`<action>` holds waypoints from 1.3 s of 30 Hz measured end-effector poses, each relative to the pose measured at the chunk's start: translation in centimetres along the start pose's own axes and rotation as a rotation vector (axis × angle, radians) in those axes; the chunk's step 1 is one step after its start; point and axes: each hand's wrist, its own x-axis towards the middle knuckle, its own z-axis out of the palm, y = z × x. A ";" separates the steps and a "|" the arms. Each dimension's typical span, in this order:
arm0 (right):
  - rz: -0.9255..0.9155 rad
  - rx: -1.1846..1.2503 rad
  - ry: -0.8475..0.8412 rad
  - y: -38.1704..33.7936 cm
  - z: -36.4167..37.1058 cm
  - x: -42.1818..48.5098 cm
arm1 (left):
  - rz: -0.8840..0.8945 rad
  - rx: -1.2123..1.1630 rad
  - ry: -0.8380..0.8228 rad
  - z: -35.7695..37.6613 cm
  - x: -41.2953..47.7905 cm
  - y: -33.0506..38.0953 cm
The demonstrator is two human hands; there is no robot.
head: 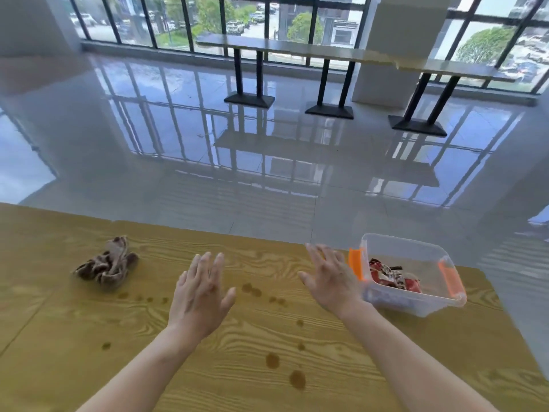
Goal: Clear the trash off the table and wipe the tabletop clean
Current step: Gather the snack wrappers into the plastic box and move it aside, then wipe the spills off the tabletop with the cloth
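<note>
- Two bare forearms reach over a yellow wood-grain table [89, 337] dotted with brown spill spots [297, 379].
- Left hand [200, 295] and right hand [329, 281] hover, fingers spread, holding nothing.
- Crumpled brown-and-cream cloth [107, 264] lies far left.
- Clear plastic box with orange clips [416, 281], far right, holds red wrappers [392, 276].

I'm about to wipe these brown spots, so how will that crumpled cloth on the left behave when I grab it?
The cloth lies bunched in soft folds, so it will probably go floppy and droop from the left hand. It looks light for its bulk. Pushed flat over the spots, it should drag, not slide, on the wooden table.
</note>
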 end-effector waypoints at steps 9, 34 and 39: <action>-0.209 0.066 -0.166 -17.0 7.0 3.3 | -0.303 0.097 -0.082 0.1 -8.5 -16.8; -0.299 -0.032 -0.348 -46.1 24.4 16.4 | -0.309 0.080 -0.151 8.2 -17.2 -36.1; -0.339 0.192 -0.340 -44.3 21.4 13.0 | -0.297 0.071 -0.148 8.2 -17.3 -36.0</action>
